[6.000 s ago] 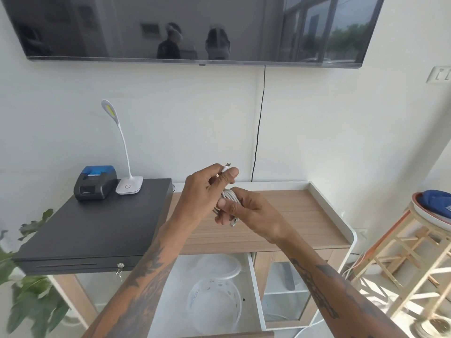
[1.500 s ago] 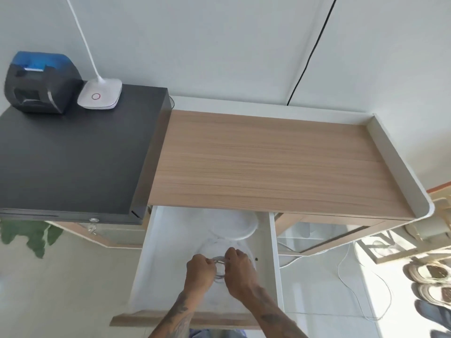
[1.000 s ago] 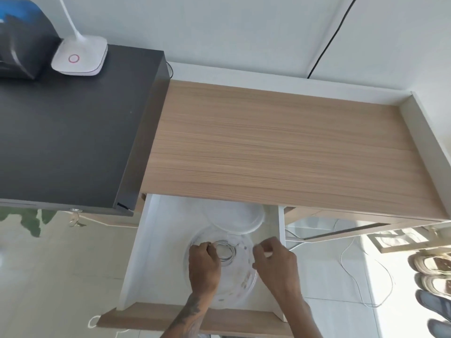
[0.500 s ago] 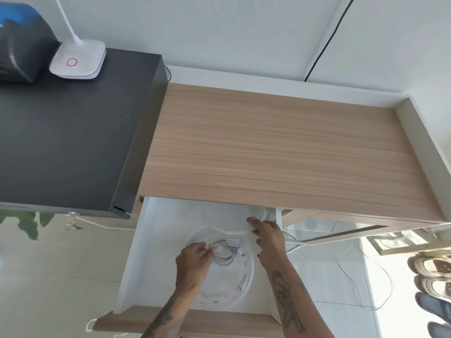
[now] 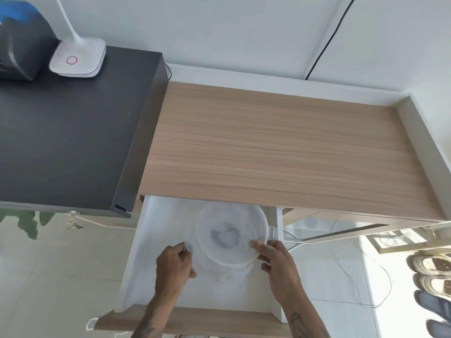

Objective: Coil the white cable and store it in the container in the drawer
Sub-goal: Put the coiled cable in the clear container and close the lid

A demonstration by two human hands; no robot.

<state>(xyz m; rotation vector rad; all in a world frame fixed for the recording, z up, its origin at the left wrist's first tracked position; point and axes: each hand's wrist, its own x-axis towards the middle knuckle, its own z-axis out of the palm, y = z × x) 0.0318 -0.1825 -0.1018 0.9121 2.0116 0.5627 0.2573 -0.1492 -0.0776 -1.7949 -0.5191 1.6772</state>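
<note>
Coiled white cable [image 5: 225,236] looks stowed, blurry under round translucent plastic lid [image 5: 231,234]. Left hand [image 5: 174,263] pinching clear round container [image 5: 219,267] tab, right hand [image 5: 275,261] clamped on lid rim. Left: seat lid, shut white drawer [image 5: 136,254].

The translucent lid [image 5: 230,236], lying at the back of the drawer [image 5: 151,252] half a second ago, is now sitting over the container [image 5: 219,269], blurring the white cable [image 5: 225,236] coiled inside. The right hand [image 5: 277,264], earlier reaching back for it, is now pinching its near-right rim, while the left hand [image 5: 174,263], having let go of the cable, is now gripping the container's left side.
</note>
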